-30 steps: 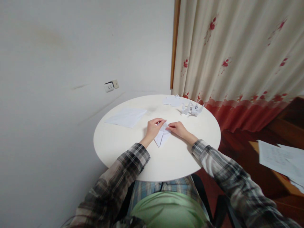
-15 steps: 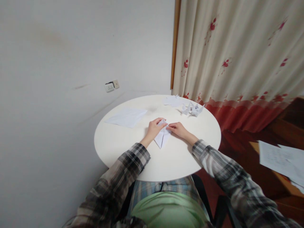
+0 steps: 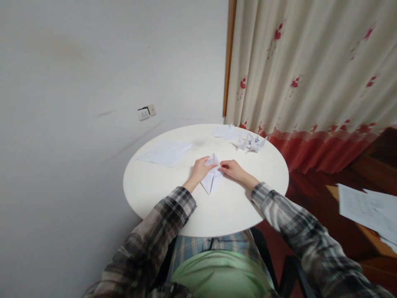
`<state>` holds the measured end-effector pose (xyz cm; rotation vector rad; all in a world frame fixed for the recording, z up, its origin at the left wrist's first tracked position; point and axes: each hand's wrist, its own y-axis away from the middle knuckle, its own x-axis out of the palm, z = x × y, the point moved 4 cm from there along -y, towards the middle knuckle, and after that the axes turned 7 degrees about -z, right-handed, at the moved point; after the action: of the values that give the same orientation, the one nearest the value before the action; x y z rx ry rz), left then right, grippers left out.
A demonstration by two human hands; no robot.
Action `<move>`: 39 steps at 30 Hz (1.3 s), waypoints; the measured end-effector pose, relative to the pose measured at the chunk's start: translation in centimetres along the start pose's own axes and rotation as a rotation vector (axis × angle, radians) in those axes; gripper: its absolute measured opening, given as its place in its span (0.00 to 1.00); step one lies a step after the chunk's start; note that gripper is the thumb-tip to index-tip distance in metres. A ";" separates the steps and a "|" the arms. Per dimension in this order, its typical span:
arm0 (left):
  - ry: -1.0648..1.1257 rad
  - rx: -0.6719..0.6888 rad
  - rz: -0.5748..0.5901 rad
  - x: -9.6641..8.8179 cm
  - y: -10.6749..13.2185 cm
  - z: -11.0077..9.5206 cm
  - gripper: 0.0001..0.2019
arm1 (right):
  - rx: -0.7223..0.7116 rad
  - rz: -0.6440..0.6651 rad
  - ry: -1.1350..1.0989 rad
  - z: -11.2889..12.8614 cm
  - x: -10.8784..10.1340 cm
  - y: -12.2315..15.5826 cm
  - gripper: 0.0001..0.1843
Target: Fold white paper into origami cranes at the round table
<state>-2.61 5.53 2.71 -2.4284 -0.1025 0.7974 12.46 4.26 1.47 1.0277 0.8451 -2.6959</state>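
A white folded paper (image 3: pixel 212 177), kite-shaped with a crease down its middle, lies on the round white table (image 3: pixel 217 219) in front of me. My left hand (image 3: pixel 201 169) grips its left edge, thumb on top and fingers partly hidden beneath or behind it. At the paper's right edge, my right hand (image 3: pixel 232 169) pinches the side with thumb and curled fingers. The paper's upper point shows between the hands, and its lower point faces me.
A flat white sheet (image 3: pixel 166 152) lies at the table's left. Several folded paper figures (image 3: pixel 252 142) stand at the back right, beside more white paper (image 3: pixel 226 132). Printed sheets (image 3: pixel 366 207) rest on a brown surface at right. A wall and curtain (image 3: pixel 297 82) border the table.
My left fingers have drawn back slightly from the paper's top, so its upper point now shows. My right hand has barely moved.
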 end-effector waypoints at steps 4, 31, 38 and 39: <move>-0.025 -0.013 0.021 0.2 0.1 0.5 0.12 | -0.019 -0.007 -0.019 0.1 0.0 0.1 0.09; -0.204 0.399 0.504 3.1 3.4 -1.9 0.26 | 0.351 -0.321 0.359 -2.3 -1.9 -0.3 0.06; -0.278 0.440 0.478 3.3 3.4 -2.1 0.28 | 0.392 -0.282 0.413 -2.4 -1.8 -0.2 0.10; -0.314 0.455 0.482 3.3 3.4 -2.1 0.28 | 0.399 -0.272 0.420 -2.4 -1.8 -0.2 0.10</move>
<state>0.91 2.43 0.49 -1.8970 0.5091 1.2542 15.11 5.64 1.27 1.7256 0.5365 -3.0025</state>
